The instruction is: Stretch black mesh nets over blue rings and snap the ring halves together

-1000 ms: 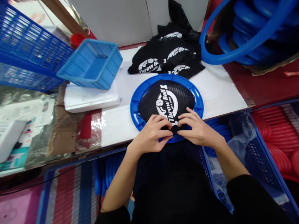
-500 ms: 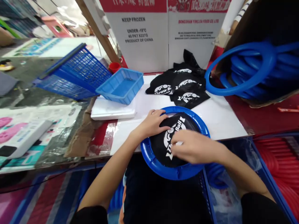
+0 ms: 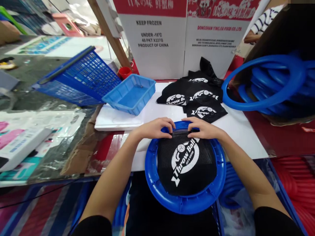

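A blue plastic ring (image 3: 185, 205) leans from the table's near edge toward my lap. Inside it lies a round black mesh cloth (image 3: 209, 157) with a white "Throw Ball" print. My left hand (image 3: 158, 127) is closed at the ring's far edge, its fingers bent over the rim and its thumb at the mesh. Just to the right, my right hand (image 3: 203, 128) grips the same far edge, fingers curled and thumb on the cloth. Beyond the ring is a pile of similar black mesh cloths (image 3: 194, 87).
At right, more blue rings (image 3: 265, 105) spill from a dark box. A light blue tray (image 3: 130, 95) rests on a white slab (image 3: 118, 119), beside a blue basket (image 3: 81, 77). White cartons (image 3: 152, 59) stand behind; red rings (image 3: 292, 183) lie low right. A striped sleeve (image 3: 265, 21) shows behind.
My right hand has moved from the middle of the mesh to the far rim. My left hand has shifted to that rim too, and the ring sits lower in view.
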A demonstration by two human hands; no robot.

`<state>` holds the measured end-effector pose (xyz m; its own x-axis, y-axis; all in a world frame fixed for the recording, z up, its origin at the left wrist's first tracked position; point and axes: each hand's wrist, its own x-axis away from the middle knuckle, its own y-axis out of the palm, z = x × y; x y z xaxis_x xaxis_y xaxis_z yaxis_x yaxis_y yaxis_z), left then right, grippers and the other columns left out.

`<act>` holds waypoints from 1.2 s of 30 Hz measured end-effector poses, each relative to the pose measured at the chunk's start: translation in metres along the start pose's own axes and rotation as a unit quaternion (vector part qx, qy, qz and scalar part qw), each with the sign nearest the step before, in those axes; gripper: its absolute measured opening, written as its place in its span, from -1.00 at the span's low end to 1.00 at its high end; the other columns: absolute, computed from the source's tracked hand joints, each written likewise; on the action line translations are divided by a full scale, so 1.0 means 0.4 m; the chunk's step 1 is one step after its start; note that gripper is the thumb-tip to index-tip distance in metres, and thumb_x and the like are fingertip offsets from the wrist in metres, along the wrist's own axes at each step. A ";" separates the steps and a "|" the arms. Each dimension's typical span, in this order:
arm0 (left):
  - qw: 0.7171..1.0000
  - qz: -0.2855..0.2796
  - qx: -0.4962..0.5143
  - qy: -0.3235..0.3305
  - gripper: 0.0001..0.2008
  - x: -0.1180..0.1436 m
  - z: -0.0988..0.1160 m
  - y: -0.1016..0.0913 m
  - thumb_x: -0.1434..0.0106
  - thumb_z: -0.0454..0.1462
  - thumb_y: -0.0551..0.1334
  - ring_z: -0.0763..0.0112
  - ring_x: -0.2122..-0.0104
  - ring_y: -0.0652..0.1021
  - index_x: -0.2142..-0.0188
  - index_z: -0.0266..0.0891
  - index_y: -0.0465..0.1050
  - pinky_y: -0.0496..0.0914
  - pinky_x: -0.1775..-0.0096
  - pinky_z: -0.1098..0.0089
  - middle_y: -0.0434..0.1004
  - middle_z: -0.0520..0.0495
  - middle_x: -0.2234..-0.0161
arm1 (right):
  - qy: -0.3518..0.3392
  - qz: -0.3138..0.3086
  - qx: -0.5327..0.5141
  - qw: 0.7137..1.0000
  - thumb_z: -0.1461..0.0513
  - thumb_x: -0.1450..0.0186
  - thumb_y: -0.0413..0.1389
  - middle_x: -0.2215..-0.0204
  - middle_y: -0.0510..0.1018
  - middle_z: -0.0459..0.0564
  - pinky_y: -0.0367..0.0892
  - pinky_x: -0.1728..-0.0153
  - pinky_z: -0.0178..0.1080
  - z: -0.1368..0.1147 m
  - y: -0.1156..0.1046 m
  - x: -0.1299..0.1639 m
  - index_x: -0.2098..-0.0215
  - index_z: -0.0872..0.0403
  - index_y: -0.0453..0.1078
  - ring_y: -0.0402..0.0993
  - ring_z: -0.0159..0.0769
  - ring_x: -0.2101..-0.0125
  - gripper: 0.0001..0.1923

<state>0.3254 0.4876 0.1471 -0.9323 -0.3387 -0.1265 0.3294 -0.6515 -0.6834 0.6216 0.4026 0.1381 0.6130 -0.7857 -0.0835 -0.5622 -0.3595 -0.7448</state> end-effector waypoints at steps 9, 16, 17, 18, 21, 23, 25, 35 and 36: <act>0.994 0.091 0.039 -0.046 -0.79 0.013 0.011 0.011 -0.41 -0.11 0.35 0.25 0.22 0.67 0.28 -0.16 0.64 0.55 0.11 0.22 0.72 -0.10 0.23 | 0.044 0.083 -0.090 0.992 0.07 -0.37 0.29 -0.21 0.64 0.15 0.36 -0.29 0.22 0.008 -0.023 0.005 0.31 0.03 0.53 0.58 0.02 -0.20 -0.80; 0.987 0.154 0.004 -0.044 -0.80 0.008 -0.014 0.030 -0.40 -0.15 0.37 0.24 0.15 0.66 0.33 -0.17 0.66 0.56 -0.01 0.14 0.69 -0.13 0.13 | 0.060 0.112 -0.045 0.991 0.10 -0.42 0.20 -0.13 0.69 0.12 0.40 -0.25 0.15 0.007 -0.020 0.012 0.32 0.02 0.51 0.62 -0.03 -0.15 -0.80; 0.986 0.157 0.000 -0.048 -0.79 0.008 -0.016 0.030 -0.40 -0.14 0.37 0.24 0.14 0.65 0.33 -0.17 0.66 0.57 -0.01 0.14 0.68 -0.13 0.11 | 0.058 0.115 -0.033 0.991 0.10 -0.43 0.18 -0.13 0.70 0.11 0.40 -0.25 0.14 0.008 -0.020 0.013 0.32 0.01 0.51 0.62 -0.03 -0.15 -0.79; 0.986 0.158 -0.001 -0.053 -0.79 0.008 -0.018 0.030 -0.40 -0.14 0.37 0.24 0.14 0.65 0.34 -0.17 0.66 0.57 0.00 0.15 0.68 -0.14 0.10 | 0.056 0.117 -0.023 0.991 0.10 -0.44 0.17 -0.12 0.70 0.10 0.40 -0.24 0.14 0.008 -0.020 0.014 0.32 0.01 0.51 0.62 -0.03 -0.15 -0.79; 0.985 0.159 0.000 -0.065 -0.80 0.009 -0.022 0.028 -0.39 -0.15 0.38 0.26 0.15 0.63 0.35 -0.18 0.65 0.57 0.02 0.17 0.66 -0.13 0.10 | 0.062 0.113 -0.019 0.991 0.10 -0.46 0.14 -0.13 0.70 0.09 0.41 -0.23 0.13 0.008 -0.021 0.017 0.30 0.00 0.50 0.62 -0.04 -0.13 -0.78; 0.985 0.158 -0.003 -0.067 -0.80 0.007 -0.025 0.028 -0.38 -0.16 0.39 0.28 0.17 0.63 0.36 -0.18 0.64 0.56 0.01 0.17 0.66 -0.11 0.12 | 0.072 0.110 -0.039 0.991 0.09 -0.46 0.14 -0.14 0.69 0.09 0.42 -0.21 0.12 0.010 -0.023 0.019 0.30 0.00 0.50 0.63 -0.05 -0.11 -0.78; 0.985 0.161 -0.008 -0.067 -0.79 0.005 -0.030 0.030 -0.38 -0.16 0.40 0.29 0.18 0.62 0.38 -0.18 0.63 0.55 0.01 0.17 0.65 -0.10 0.13 | 0.080 0.109 -0.063 0.989 0.08 -0.45 0.14 -0.15 0.69 0.10 0.43 -0.19 0.11 0.014 -0.024 0.019 0.31 0.01 0.49 0.63 -0.05 -0.09 -0.77; 0.983 0.167 0.027 -0.068 -0.75 0.008 -0.056 0.033 -0.38 -0.11 0.38 0.26 0.13 0.62 0.37 -0.19 0.64 0.57 0.05 0.19 0.65 -0.16 0.04 | 0.100 0.090 -0.087 0.987 0.09 -0.47 0.11 -0.23 0.63 0.09 0.39 -0.25 0.12 0.023 -0.031 0.018 0.31 0.02 0.48 0.56 -0.05 -0.17 -0.75; 0.984 0.158 0.035 -0.072 -0.75 0.010 -0.057 0.031 -0.40 -0.11 0.36 0.25 0.11 0.62 0.35 -0.19 0.65 0.56 0.02 0.17 0.63 -0.16 0.01 | 0.098 0.085 -0.086 0.988 0.10 -0.48 0.11 -0.24 0.62 0.08 0.39 -0.25 0.11 0.024 -0.032 0.018 0.30 0.02 0.48 0.56 -0.05 -0.18 -0.75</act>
<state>0.3222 0.4935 0.1216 -0.7531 -0.6208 -0.2179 0.6131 -0.5420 -0.5747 0.6386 0.4065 0.1407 0.3922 -0.9182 -0.0547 -0.7440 -0.2817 -0.6058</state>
